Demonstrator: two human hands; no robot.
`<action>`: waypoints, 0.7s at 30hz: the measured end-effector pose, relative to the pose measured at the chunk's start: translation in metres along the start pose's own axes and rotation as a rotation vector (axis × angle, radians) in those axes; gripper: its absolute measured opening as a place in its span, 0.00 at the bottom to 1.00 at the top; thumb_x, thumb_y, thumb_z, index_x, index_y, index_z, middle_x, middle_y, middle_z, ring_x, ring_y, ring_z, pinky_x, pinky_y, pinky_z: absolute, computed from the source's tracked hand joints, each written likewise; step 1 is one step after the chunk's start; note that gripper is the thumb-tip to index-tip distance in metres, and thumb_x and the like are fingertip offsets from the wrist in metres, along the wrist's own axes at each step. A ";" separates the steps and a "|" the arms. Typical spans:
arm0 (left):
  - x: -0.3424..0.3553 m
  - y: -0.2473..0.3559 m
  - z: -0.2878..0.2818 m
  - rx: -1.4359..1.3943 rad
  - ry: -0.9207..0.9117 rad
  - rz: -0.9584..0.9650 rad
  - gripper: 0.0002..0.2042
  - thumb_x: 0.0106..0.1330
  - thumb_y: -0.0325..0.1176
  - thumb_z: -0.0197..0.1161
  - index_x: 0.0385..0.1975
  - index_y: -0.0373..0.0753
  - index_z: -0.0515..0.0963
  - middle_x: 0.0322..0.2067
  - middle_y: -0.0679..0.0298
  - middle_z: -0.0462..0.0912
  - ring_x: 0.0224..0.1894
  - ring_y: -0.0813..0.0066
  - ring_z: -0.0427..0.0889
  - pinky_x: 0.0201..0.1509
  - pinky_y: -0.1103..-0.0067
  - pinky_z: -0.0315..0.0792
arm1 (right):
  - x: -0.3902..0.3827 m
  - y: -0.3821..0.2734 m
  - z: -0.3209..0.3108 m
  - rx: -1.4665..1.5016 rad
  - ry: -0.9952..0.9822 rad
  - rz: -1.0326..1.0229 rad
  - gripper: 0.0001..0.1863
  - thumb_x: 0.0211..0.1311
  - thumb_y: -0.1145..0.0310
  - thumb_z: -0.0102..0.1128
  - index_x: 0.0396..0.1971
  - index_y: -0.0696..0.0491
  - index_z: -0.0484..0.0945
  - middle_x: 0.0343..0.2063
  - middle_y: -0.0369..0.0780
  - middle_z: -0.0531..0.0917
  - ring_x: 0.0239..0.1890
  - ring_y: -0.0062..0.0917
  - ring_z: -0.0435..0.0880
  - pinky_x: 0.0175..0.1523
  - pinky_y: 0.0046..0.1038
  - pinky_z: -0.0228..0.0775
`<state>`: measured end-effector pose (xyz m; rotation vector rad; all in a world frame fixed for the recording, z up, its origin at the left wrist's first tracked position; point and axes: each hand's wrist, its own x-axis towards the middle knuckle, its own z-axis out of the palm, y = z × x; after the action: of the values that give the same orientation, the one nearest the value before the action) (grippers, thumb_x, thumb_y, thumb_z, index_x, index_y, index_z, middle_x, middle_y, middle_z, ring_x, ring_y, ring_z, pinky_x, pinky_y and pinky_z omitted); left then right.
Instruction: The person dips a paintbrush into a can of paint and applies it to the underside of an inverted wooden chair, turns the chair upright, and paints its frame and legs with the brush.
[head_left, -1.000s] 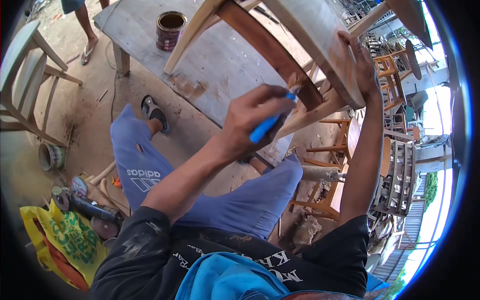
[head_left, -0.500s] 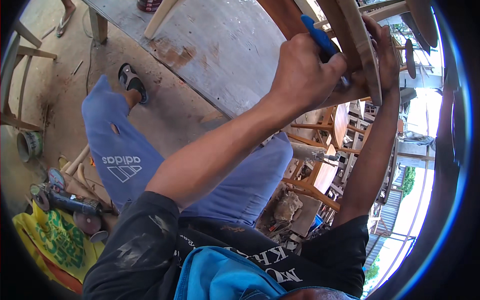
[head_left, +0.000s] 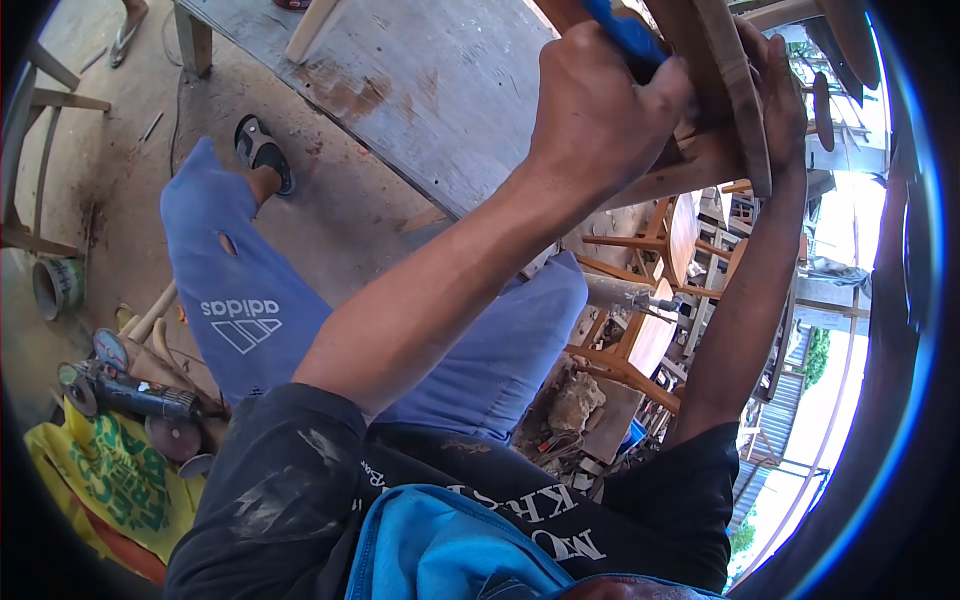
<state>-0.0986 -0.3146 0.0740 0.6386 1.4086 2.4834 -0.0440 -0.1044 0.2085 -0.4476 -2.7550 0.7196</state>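
Observation:
My left hand (head_left: pixel 605 105) is closed around a blue-handled tool (head_left: pixel 628 32), its thumb pressed along it. The tool's working end is hidden by the hand and blurred, so its exact kind does not show. It lies against the inner side of a brown wooden chair frame (head_left: pixel 738 100) with a curved rail, at the upper right. Behind the outer side of that rail, my right hand (head_left: pixel 782 105) grips the frame, its fingers bent over the wood. The frame is partly cut off by the top edge.
A grey, stained worktable (head_left: pixel 440 110) spans the top middle, a pale wooden leg (head_left: pixel 315 32) on it. At lower left lie an angle grinder (head_left: pixel 140 395) and a yellow cloth (head_left: pixel 100 470). Wooden chairs (head_left: pixel 655 335) stand below right. Someone's foot (head_left: pixel 128 35) shows at upper left.
My left hand and the blue-handled tool have moved up and slightly left along the wood. The frame's lower end has shifted slightly, and my right hand still holds it.

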 end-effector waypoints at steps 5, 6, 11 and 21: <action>-0.007 -0.009 0.014 -0.204 -0.005 -0.131 0.09 0.63 0.28 0.64 0.30 0.26 0.82 0.21 0.56 0.86 0.24 0.71 0.87 0.29 0.79 0.81 | 0.002 0.005 0.003 0.036 0.006 -0.021 0.38 0.76 0.37 0.36 0.64 0.54 0.75 0.60 0.44 0.79 0.63 0.30 0.75 0.70 0.31 0.59; -0.011 -0.010 0.011 -0.035 -0.032 -0.063 0.08 0.62 0.28 0.64 0.27 0.28 0.81 0.20 0.56 0.86 0.23 0.72 0.87 0.28 0.78 0.79 | 0.001 0.008 0.003 0.059 0.021 -0.013 0.37 0.76 0.37 0.37 0.63 0.54 0.76 0.59 0.44 0.79 0.62 0.30 0.75 0.70 0.30 0.59; -0.006 -0.005 0.008 -0.017 0.154 0.205 0.09 0.60 0.29 0.65 0.23 0.29 0.80 0.17 0.57 0.84 0.21 0.74 0.85 0.26 0.76 0.76 | -0.003 -0.003 0.007 -0.036 0.056 -0.070 0.38 0.76 0.36 0.37 0.63 0.54 0.76 0.59 0.44 0.79 0.62 0.30 0.75 0.69 0.30 0.61; -0.007 0.001 0.011 -0.253 0.155 -0.063 0.10 0.62 0.27 0.63 0.23 0.26 0.83 0.22 0.56 0.87 0.21 0.75 0.87 0.30 0.80 0.81 | -0.003 -0.004 0.003 -0.107 0.016 -0.062 0.39 0.75 0.35 0.37 0.64 0.53 0.74 0.62 0.44 0.77 0.66 0.33 0.73 0.72 0.33 0.58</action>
<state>-0.0867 -0.3097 0.0783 0.3518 1.1144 2.6478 -0.0431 -0.1105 0.2073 -0.3851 -2.7885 0.5530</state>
